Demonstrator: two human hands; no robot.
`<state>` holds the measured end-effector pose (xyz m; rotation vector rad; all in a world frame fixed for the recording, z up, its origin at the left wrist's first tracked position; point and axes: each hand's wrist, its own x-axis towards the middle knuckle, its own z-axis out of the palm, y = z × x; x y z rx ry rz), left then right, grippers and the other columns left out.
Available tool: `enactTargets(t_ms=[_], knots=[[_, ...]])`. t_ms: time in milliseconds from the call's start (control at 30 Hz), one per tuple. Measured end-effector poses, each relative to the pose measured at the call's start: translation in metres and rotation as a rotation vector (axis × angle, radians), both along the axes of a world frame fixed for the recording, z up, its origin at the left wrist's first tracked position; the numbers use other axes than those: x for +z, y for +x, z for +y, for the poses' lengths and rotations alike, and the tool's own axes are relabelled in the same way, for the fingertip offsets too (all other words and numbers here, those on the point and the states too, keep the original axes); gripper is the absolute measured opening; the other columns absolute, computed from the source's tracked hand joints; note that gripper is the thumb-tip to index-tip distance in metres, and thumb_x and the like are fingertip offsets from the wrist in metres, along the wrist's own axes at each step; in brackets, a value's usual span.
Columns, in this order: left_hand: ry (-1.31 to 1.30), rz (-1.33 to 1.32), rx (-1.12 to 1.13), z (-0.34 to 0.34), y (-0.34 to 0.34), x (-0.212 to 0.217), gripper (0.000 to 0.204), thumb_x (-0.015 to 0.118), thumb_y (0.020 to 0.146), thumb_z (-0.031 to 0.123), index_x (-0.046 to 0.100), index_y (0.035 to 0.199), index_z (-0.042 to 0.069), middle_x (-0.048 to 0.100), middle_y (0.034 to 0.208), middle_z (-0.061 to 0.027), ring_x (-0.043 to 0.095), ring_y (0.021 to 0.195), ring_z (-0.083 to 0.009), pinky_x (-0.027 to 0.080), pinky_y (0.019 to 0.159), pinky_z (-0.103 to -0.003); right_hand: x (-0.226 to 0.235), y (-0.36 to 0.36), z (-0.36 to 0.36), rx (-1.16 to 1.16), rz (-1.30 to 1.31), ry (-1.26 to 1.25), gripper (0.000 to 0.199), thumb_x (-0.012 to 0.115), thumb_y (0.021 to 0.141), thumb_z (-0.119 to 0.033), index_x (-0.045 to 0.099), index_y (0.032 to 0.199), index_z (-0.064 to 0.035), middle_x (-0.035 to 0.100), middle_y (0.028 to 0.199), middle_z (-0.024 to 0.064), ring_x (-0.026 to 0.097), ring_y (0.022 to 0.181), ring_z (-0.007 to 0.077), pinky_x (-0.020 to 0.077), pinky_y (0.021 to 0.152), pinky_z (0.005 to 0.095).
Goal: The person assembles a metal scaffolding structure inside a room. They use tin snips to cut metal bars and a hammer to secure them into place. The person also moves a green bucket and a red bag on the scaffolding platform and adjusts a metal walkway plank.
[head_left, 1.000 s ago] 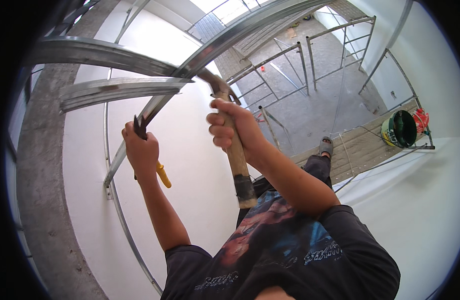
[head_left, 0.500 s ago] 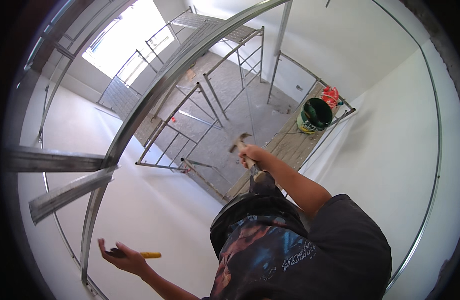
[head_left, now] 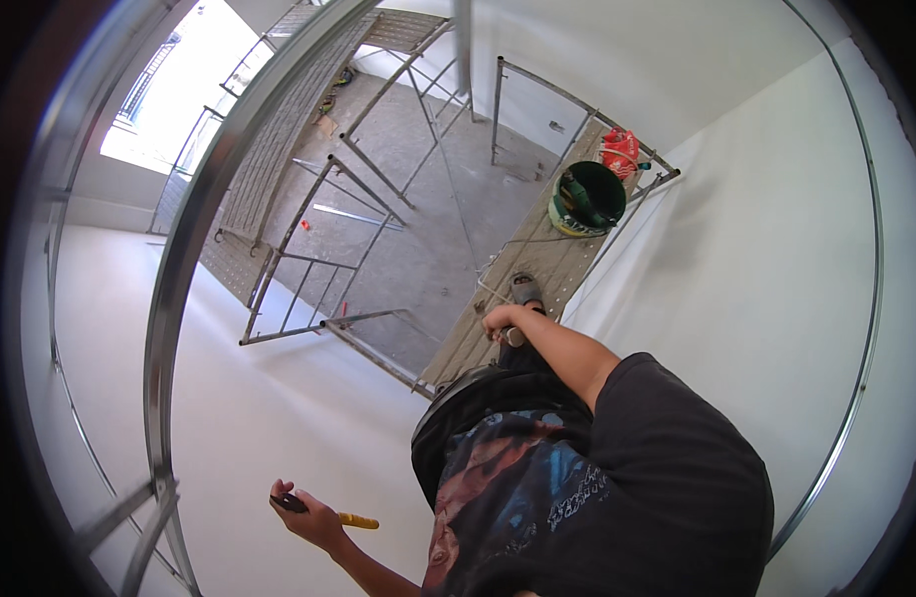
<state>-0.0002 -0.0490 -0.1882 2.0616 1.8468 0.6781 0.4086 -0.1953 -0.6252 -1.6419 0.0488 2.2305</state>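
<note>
My right hand (head_left: 499, 319) is closed round a claw hammer in front of my body, above the scaffold plank. The butt of its wooden handle (head_left: 514, 337) points toward me; most of the head is hidden or too small to make out. Out to the left, my left hand (head_left: 316, 521) grips a yellow-handled tool (head_left: 360, 520). Its dark end (head_left: 291, 502) pokes out past the fingers, and its exact kind is unclear. A curved-looking metal channel (head_left: 191, 214) runs overhead on the left, apart from both hands.
A sandalled foot (head_left: 526, 290) stands on the scaffold plank (head_left: 542, 261). Farther along it are a green bucket (head_left: 561, 221) with things inside and a red bag (head_left: 620, 151). Scaffold frames (head_left: 304, 261) rise from the grey floor below. White walls (head_left: 766, 249) flank me; a bright window (head_left: 184, 75) is far left.
My right hand has lowered toward my body, hammer still in it. My left hand has drawn inward to the right with its tool. The view has shifted, showing my foot and more plank.
</note>
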Motion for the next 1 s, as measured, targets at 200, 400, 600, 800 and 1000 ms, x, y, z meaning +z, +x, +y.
enactTargets(t_ms=[200,400,600,800,1000], knots=[[-0.112,0.014,-0.185,0.002,0.152,-0.022,0.039,0.047,0.087,-0.003,0.054,0.126,-0.002,0.061,0.109,-0.0146,0.061,0.103,-0.0290,0.049,0.092,-0.039,-0.010,0.030,0.020,1.077,-0.258,0.418,0.031,0.056,0.086,-0.016,0.073,0.105,0.0011,0.071,0.098,0.0195,0.067,0.080,0.0334,0.0523,0.073,0.0496],[-0.162,0.015,-0.291,-0.011,0.272,-0.043,0.039,0.048,0.085,-0.004,0.056,0.123,-0.002,0.061,0.104,-0.0137,0.061,0.097,-0.0271,0.049,0.087,-0.037,0.016,0.069,0.017,1.319,-0.255,0.364,0.031,0.057,0.087,-0.018,0.076,0.107,-0.0047,0.073,0.104,0.0169,0.069,0.088,0.0325,0.0533,0.076,0.0495],[-0.240,0.035,-0.362,-0.030,0.338,-0.060,0.036,0.049,0.085,-0.004,0.056,0.121,-0.003,0.062,0.101,-0.0128,0.060,0.092,-0.0238,0.049,0.083,-0.034,0.018,0.082,0.020,1.375,-0.178,0.319,0.031,0.058,0.088,-0.019,0.076,0.110,-0.0067,0.072,0.107,0.0153,0.069,0.091,0.0319,0.0535,0.078,0.0501],[-0.497,0.020,-0.363,-0.030,0.368,-0.091,0.038,0.046,0.085,-0.007,0.055,0.121,-0.004,0.061,0.101,-0.0140,0.061,0.096,-0.0228,0.048,0.091,-0.033,0.006,0.093,0.007,1.356,-0.120,0.273,0.031,0.058,0.089,-0.020,0.075,0.112,-0.0087,0.072,0.110,0.0138,0.069,0.094,0.0312,0.0537,0.080,0.0508],[-0.679,0.148,-0.600,-0.011,0.393,-0.206,0.035,0.054,0.085,-0.002,0.057,0.120,-0.002,0.067,0.109,-0.0186,0.068,0.100,-0.0327,0.053,0.089,-0.040,0.008,0.098,-0.015,1.318,-0.104,0.253,0.031,0.058,0.090,-0.022,0.075,0.114,-0.0106,0.072,0.112,0.0122,0.069,0.097,0.0306,0.0539,0.082,0.0514]])
